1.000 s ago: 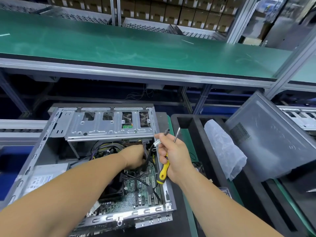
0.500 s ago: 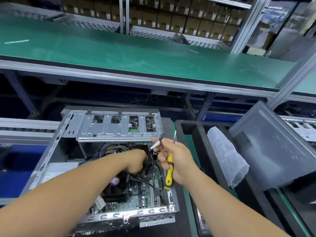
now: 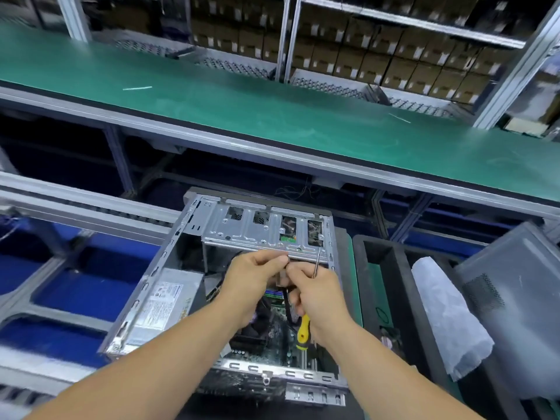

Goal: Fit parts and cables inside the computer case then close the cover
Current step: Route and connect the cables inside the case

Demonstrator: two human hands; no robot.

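Observation:
An open grey computer case (image 3: 194,219) lies on its side before me, with a silver drive cage (image 3: 248,231) at its far end and a power supply (image 3: 163,301) at the left. The green motherboard (image 3: 272,341) shows below my hands. My left hand (image 3: 251,280) pinches a small cable connector (image 3: 283,278) just under the drive cage. My right hand (image 3: 315,295) pinches the same connector with thumb and forefinger while its other fingers grip a yellow-handled screwdriver (image 3: 303,330), shaft pointing up. A black cable (image 3: 286,307) hangs from the connector.
The grey side cover (image 3: 515,298) leans at the right, beside a white plastic bag (image 3: 445,316) in a black foam tray (image 3: 375,253). A green conveyor shelf (image 3: 272,116) runs across above. Blue bins (image 3: 75,286) sit at the left.
My left hand rose out of the case and met my right hand at the connector under the drive cage. My head turned, so the case sits more to the right.

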